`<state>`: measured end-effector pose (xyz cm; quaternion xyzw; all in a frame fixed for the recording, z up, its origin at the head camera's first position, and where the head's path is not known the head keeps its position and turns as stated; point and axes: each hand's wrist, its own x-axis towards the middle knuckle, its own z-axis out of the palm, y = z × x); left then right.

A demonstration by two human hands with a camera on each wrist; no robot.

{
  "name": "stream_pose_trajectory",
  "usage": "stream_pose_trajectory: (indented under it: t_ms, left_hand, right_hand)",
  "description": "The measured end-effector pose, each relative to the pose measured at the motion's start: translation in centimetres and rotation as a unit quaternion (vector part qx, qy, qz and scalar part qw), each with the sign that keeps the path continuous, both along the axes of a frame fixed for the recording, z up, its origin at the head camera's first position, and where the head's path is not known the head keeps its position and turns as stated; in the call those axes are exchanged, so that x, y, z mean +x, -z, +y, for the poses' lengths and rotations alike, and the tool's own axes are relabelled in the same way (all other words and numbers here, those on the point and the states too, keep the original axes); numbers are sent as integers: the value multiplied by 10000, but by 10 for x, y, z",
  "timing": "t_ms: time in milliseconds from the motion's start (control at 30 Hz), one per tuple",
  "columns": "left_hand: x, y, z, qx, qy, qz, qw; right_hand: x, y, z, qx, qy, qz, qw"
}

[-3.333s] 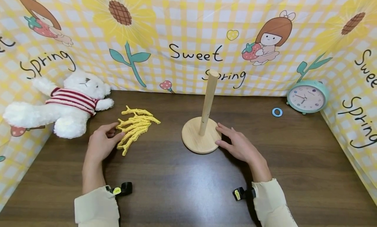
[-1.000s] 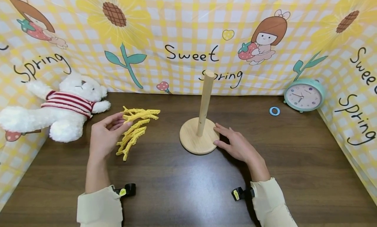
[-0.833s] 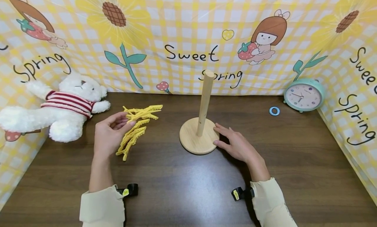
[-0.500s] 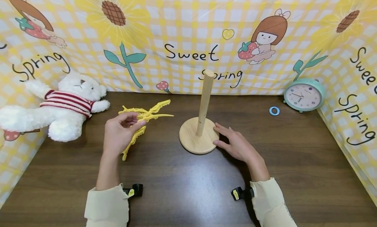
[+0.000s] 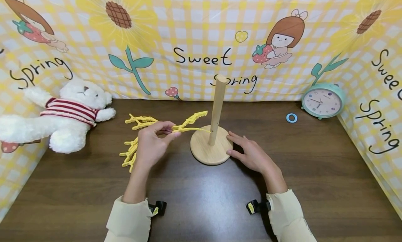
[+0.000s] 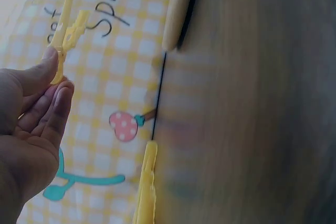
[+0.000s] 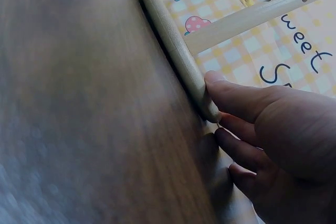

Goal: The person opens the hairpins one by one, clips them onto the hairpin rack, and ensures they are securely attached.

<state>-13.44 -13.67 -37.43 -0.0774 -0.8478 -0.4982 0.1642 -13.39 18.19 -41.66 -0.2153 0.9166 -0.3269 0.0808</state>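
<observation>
In the head view my left hand (image 5: pixel 157 142) pinches the handles of a yellow alligator hair clip (image 5: pixel 185 125) between thumb and fingers. The clip's two prongs spread apart toward the post; whether they touch it I cannot tell. A wooden stand (image 5: pixel 201 146) has a round base and an upright post (image 5: pixel 217 109); small holes show in the post in the right wrist view. With thumb and fingers at the rim, my right hand (image 5: pixel 251 151) grips the base's right side. More yellow clips (image 5: pixel 129 154) lie behind and beside my left hand, partly hidden by it.
A white teddy bear (image 5: pixel 70 107) in a striped shirt lies at the back left of the brown table (image 5: pixel 207 200). A blue ring (image 5: pixel 291 118) and a mint alarm clock (image 5: pixel 323 100) are at the back right. Patterned cloth (image 5: pixel 188 25) encloses the back and sides.
My left hand has picked one yellow clip from the pile and moved right with it toward the post, squeezing it open. The other clips shifted slightly. My right hand stayed on the base.
</observation>
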Motion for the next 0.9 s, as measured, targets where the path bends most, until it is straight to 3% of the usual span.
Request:
stream_pose_trajectory:
  t_ms: [367,667,900]
  left_hand:
    - [3,3,27,-55,442,218,9988]
    - [4,4,41,-144,422,598,9972]
    - [4,6,45,-86,520,562,9970]
  right_hand:
    - [-1,0,0,42,-14,-60,10000]
    - [0,1,1,8,-17,-3,10000]
    - [0,1,0,47,2,-15,10000]
